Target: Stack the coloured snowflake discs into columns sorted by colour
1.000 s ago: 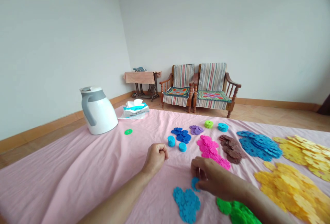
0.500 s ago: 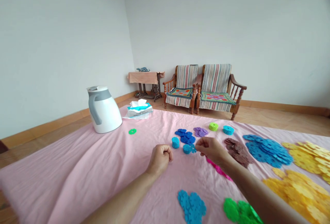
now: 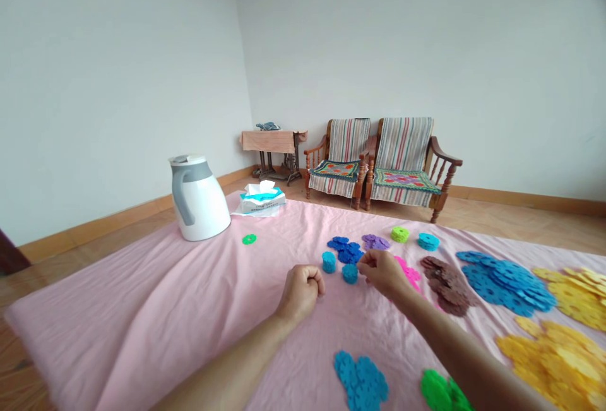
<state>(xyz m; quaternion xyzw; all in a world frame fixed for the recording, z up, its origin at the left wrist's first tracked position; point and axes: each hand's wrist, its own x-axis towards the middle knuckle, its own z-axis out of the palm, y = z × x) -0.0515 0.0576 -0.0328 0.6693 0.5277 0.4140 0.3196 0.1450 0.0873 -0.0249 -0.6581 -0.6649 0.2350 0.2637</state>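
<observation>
My left hand (image 3: 302, 292) is curled with thumb and fingers together, low over the pink cloth; whatever it may hold is hidden. Just beyond it stands a small stack of light-blue snowflake discs (image 3: 328, 262). A second light-blue stack (image 3: 350, 273) stands to its right. My right hand (image 3: 384, 272) has its fingertips pinched at that second stack's right side; I cannot make out anything between them. Dark-blue discs (image 3: 345, 249) lie loose behind the stacks, with purple discs (image 3: 375, 242) beside them. Pink discs (image 3: 408, 272) lie partly behind my right hand.
Brown discs (image 3: 445, 285), blue discs (image 3: 506, 281) and yellow discs (image 3: 558, 360) spread to the right. More blue discs (image 3: 361, 381) and green discs (image 3: 442, 391) lie near the front. A white jug (image 3: 203, 206), a tissue box (image 3: 262, 198) and one green disc (image 3: 249, 239) are left.
The light-blue disc seen at my right fingertips beside the second stack no longer shows, and those fingers are now close against that stack. The view has shifted slightly left.
</observation>
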